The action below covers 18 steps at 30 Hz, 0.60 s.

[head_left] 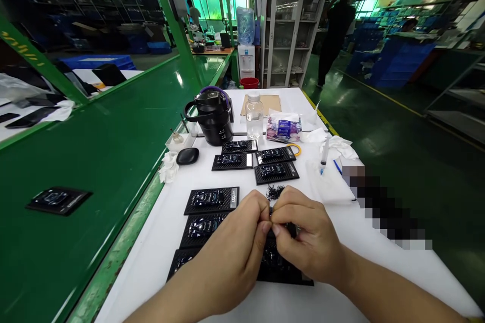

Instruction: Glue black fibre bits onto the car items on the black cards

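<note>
My left hand (246,247) and my right hand (308,234) meet fingertip to fingertip over the white table. Both are closed in a pinch, and whatever lies between the fingertips is too small or hidden to name. Beneath them lies a black patterned plate with a dark glossy model car (275,260), partly covered by my hands. Just beyond my fingers sits a small heap of tiny black parts (275,191). To the left, several similar car plates (211,199) form a column, the nearest ones partly behind my left arm. More car plates (276,171) lie farther back.
A black jug (214,118), a clear bottle (254,116) and a tissue pack (283,127) stand at the back. On the right are a syringe (324,155) and crumpled tissues (341,146). Another car plate (58,200) rests on the green surface at left. A person (335,35) stands in the aisle.
</note>
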### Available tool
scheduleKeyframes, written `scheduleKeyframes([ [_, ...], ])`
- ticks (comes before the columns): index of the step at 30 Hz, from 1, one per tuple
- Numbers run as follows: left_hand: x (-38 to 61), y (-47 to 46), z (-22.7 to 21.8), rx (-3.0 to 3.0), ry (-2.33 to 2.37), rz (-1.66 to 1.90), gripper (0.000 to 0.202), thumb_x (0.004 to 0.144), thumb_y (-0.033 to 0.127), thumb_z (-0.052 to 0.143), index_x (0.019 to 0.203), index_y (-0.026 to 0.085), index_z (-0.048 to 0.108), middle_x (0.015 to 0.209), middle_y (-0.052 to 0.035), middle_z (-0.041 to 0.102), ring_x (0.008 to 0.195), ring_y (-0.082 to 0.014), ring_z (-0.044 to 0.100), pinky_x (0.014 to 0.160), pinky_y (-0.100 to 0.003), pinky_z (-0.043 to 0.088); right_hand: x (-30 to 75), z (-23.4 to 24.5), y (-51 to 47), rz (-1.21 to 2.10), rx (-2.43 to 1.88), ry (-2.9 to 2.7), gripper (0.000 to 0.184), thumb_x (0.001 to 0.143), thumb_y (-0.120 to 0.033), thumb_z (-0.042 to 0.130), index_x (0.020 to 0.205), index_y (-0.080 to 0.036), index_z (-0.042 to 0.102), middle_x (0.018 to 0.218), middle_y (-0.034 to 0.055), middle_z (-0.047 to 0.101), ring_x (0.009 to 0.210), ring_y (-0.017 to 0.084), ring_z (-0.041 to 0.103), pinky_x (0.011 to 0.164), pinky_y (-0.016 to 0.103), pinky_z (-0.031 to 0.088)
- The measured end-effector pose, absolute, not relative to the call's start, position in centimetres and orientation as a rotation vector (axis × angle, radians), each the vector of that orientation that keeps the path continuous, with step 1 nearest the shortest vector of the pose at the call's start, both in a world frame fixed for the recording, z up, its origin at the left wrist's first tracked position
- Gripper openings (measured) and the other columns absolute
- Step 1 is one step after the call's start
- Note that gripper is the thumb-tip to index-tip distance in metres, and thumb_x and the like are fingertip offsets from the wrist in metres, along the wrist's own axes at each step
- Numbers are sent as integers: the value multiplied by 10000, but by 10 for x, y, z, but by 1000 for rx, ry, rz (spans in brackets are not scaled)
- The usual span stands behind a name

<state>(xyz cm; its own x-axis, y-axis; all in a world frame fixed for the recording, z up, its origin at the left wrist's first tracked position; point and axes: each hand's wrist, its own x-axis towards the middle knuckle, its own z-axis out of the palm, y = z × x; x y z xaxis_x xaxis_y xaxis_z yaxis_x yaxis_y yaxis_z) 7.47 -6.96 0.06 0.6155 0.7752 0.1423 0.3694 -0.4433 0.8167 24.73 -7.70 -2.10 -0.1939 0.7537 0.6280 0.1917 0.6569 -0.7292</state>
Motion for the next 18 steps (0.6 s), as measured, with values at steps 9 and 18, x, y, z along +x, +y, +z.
scheduleKeyframes([
  [9,77,-70,-4,2028,925,772,171,1031,212,277,918,234,403,955,-34,507,805,-150,510,712,-290,488,249,-26,-76,1155,-929,-1530,145,819,-114,566,707,-205,583,723,-15,522,676,141,475,621,283,387],
  [18,77,-63,-12,2489,927,1375,223,859,32,594,1012,195,586,1047,-74,643,970,-184,615,842,-332,535,262,-34,-61,1545,-897,-1287,139,832,-250,615,709,-186,620,674,-4,550,656,152,460,630,297,371],
])
